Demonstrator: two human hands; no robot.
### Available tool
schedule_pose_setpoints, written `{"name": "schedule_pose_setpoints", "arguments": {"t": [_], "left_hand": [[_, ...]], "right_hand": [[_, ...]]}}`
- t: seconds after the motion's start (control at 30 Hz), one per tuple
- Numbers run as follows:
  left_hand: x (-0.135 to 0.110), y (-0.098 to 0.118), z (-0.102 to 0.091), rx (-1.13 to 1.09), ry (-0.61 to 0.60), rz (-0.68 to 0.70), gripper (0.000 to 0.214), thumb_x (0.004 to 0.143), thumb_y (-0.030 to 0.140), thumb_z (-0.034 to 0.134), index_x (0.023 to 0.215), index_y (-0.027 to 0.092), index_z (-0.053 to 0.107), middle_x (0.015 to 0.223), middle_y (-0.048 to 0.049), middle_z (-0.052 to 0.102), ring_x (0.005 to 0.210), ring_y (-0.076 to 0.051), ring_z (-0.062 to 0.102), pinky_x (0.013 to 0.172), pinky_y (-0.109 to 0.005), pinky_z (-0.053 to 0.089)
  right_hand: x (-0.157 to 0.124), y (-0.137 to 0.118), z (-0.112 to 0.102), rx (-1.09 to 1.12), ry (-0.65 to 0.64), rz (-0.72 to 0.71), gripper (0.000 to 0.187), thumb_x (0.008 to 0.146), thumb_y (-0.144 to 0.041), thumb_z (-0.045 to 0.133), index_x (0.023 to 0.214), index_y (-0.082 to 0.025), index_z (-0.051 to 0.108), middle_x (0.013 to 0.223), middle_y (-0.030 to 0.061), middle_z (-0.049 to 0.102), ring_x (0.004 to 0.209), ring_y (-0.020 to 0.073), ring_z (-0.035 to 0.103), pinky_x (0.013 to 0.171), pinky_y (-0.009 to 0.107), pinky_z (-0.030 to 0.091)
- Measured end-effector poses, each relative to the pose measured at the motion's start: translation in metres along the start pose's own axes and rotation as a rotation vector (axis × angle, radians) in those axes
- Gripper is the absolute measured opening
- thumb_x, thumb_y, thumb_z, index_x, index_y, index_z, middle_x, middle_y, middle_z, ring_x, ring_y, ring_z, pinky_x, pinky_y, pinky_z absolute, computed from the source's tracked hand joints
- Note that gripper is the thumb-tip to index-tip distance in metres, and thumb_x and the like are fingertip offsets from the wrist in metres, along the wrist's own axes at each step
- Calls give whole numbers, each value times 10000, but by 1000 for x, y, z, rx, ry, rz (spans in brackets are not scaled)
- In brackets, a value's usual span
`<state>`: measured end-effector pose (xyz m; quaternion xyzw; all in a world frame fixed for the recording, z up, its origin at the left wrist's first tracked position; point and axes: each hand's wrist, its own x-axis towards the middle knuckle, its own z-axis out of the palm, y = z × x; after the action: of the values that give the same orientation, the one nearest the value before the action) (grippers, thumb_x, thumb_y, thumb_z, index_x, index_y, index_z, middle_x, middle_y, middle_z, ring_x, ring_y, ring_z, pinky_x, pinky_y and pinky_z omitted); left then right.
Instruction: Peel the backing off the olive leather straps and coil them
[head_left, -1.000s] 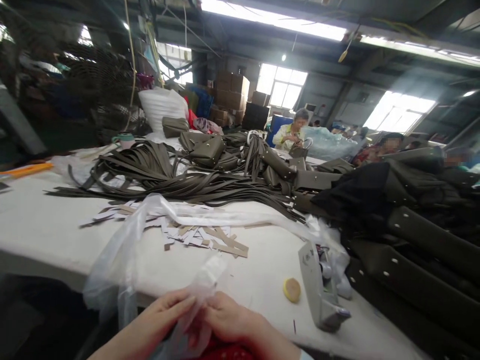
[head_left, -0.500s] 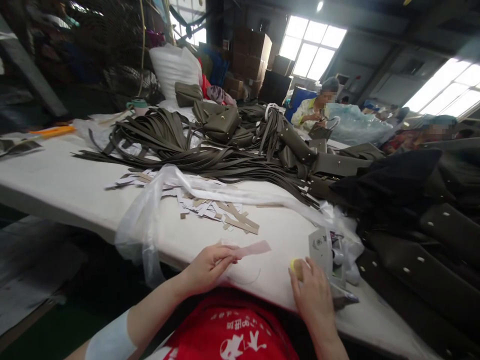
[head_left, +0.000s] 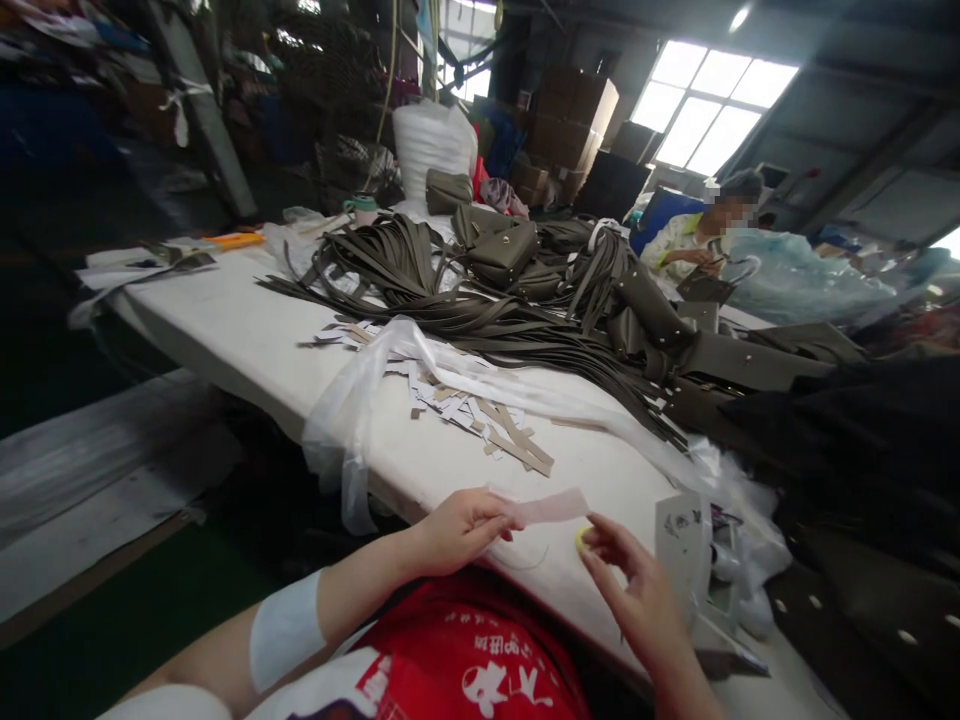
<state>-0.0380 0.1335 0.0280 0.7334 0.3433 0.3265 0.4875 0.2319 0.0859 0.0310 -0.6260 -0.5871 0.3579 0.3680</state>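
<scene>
My left hand (head_left: 472,528) is closed on a pale pink, thin strip (head_left: 553,507), pinching its left end above the white tabletop. The strip's free end points right, close to the fingertips of my right hand (head_left: 626,570). A small, rounded yellow thing (head_left: 581,540) shows at my right fingers, which are curled around it; its kind is unclear. A thin curved thread (head_left: 529,562) lies on the table below the strip. Beside my right hand stands a grey-white device (head_left: 679,545) with dark markings on its side.
Beyond my hands lie paper and tan scraps (head_left: 480,415), a clear plastic sheet (head_left: 345,420) draped over the table edge, and long dark straps (head_left: 480,325). Dark bags (head_left: 502,250) are piled behind. A co-worker (head_left: 694,240) sits across the table. Dark material (head_left: 862,550) heaps up on the right.
The view has swung left. My right hand has lifted from beside the device and moved left towards the strip's free end, with the yellow thing. My left hand still holds the strip.
</scene>
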Motion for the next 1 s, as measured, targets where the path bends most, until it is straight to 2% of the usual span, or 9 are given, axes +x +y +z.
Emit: {"name": "schedule_pose_setpoints", "arguments": {"t": [0.07, 0.13, 0.23, 0.4, 0.6, 0.7, 0.8, 0.9, 1.0], "left_hand": [[-4, 1, -2, 6, -3, -3, 356, 968, 369, 446, 968, 151, 727, 919, -69, 738, 865, -162, 660, 826, -253, 495], [-9, 1, -5, 13, -22, -12, 371, 973, 377, 430, 985, 151, 724, 925, -72, 738, 845, -159, 664, 816, -251, 499], [-16, -1, -9, 26, -59, -28, 387, 972, 387, 427, 961, 138, 724, 906, -81, 732, 803, -158, 664, 770, -241, 504], [-23, -6, -13, 31, -40, -63, 374, 970, 384, 436, 957, 147, 726, 889, -76, 733, 808, -161, 667, 770, -240, 505], [-19, 4, -15, 98, -42, 44, 382, 845, 415, 647, 1144, 177, 667, 1142, -94, 687, 1045, -219, 621, 938, -300, 459], [-15, 12, -13, 87, -108, 94, 286, 947, 363, 495, 1015, 182, 707, 989, -68, 716, 939, -176, 641, 893, -263, 470], [-14, 17, -12, 74, -144, 94, 411, 999, 344, 359, 892, 173, 716, 842, -59, 709, 836, -155, 637, 833, -245, 487], [-15, 19, -14, -6, -153, 72, 452, 1006, 386, 335, 919, 152, 712, 873, -78, 709, 831, -157, 641, 812, -244, 502], [-18, 19, -16, -75, -176, 24, 477, 1006, 425, 328, 965, 149, 713, 889, -83, 713, 822, -154, 649, 804, -240, 510]], "right_hand": [[4, -22, 16, 205, -120, 17, 470, 765, -413, 737, 1180, -209, 655, 958, 88, 685, 851, 229, 630, 782, 352, 518], [8, -35, 31, 264, -137, 1, 354, 777, -404, 731, 1064, -200, 707, 866, 62, 685, 786, 202, 626, 729, 312, 518], [15, -43, 46, 255, -129, -44, 225, 811, -411, 689, 828, -192, 734, 720, 31, 648, 669, 173, 590, 637, 281, 496], [22, -43, 53, 235, -166, -70, 249, 835, -430, 647, 798, -192, 712, 718, 31, 648, 669, 173, 580, 630, 271, 481], [20, -52, 61, 108, -202, -139, 317, 822, -440, 665, 624, -193, 645, 595, 6, 594, 588, 148, 529, 573, 249, 432], [18, -57, 68, 73, -228, -159, 303, 820, -435, 676, 634, -196, 674, 585, 8, 618, 562, 141, 539, 561, 246, 435], [19, -55, 73, 169, -262, -118, 272, 822, -422, 680, 679, -191, 696, 633, 28, 667, 600, 162, 597, 595, 267, 483], [21, -50, 73, 270, -231, -70, 218, 782, -405, 725, 790, -188, 714, 717, 40, 702, 656, 179, 631, 636, 285, 514], [23, -48, 71, 318, -223, -37, 230, 750, -404, 754, 726, -183, 699, 661, 26, 679, 618, 166, 612, 602, 270, 504]]}}
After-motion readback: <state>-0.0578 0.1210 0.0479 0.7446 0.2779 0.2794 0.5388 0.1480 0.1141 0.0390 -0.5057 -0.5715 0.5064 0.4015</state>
